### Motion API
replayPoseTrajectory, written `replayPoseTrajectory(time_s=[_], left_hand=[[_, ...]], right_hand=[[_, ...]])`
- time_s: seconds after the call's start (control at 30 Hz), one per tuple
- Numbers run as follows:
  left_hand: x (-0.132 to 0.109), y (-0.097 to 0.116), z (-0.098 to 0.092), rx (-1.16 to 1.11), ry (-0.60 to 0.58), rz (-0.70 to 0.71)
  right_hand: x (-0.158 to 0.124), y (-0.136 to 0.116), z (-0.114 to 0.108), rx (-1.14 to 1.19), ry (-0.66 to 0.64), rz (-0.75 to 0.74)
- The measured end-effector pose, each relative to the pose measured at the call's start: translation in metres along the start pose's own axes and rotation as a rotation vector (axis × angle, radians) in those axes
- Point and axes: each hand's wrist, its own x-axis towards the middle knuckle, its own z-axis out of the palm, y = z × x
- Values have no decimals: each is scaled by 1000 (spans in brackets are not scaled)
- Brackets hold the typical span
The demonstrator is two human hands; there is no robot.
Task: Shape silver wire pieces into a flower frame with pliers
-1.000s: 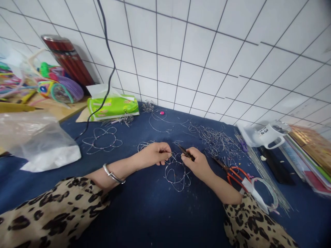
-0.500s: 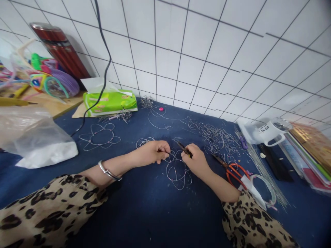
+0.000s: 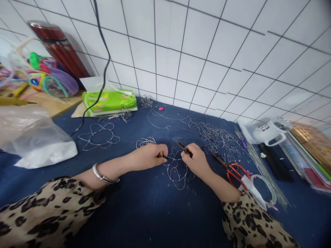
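Observation:
Thin silver wire bent into looped petals, a wire flower point(image 3: 177, 172), hangs between my hands over the dark blue cloth. My left hand point(image 3: 152, 155) pinches a wire end at its left side. In my right hand point(image 3: 197, 159) are dark-tipped pliers point(image 3: 184, 148), pointing up and left, with the fingers wrapped round them; the fingertips are also close to the flower's right side. Behind my left hand lies a coil of wire point(image 3: 146, 141). A larger wire flower with small pink beads point(image 3: 99, 135) rests further left.
Orange-handled scissors point(image 3: 236, 174), tangled wire point(image 3: 217, 132) and a white mug point(image 3: 274, 132) are on the right. A green tissue pack point(image 3: 111, 102), a plastic bag point(image 3: 46, 144) and a red flask point(image 3: 60, 48) stand left. A black cable point(image 3: 105, 72) hangs down at left.
My left hand has shifted slightly left and down, drawing a wire away from the flower. The flower's loops have turned a little. My right hand has hardly moved.

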Motion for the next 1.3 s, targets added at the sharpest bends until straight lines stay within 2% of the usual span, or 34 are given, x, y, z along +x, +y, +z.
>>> replayPoseTrajectory(time_s=[0.13, 0.27, 0.5, 0.67, 0.9, 1.03, 1.13, 1.3], left_hand=[[-6, 4, -4, 167, -6, 51], [-12, 13, -3, 292, 72, 114], [-12, 29, 15, 377, 170, 178], [-7, 23, 23, 369, 184, 177], [-3, 14, 18, 273, 197, 132], [-1, 9, 20, 292, 205, 125], [1, 6, 21, 331, 208, 178], [5, -1, 18, 386, 164, 390]], right_hand=[[0, 0, 0, -6, -3, 1], [0, -1, 0, -15, -7, 4], [1, -1, 1, -40, 3, -22], [0, 0, 3, -41, 16, -21], [0, 1, 3, -68, -6, -21], [0, 2, 3, -72, -15, -37], [0, 1, 2, -72, -30, -67], [0, 2, 0, -51, -49, -83]])
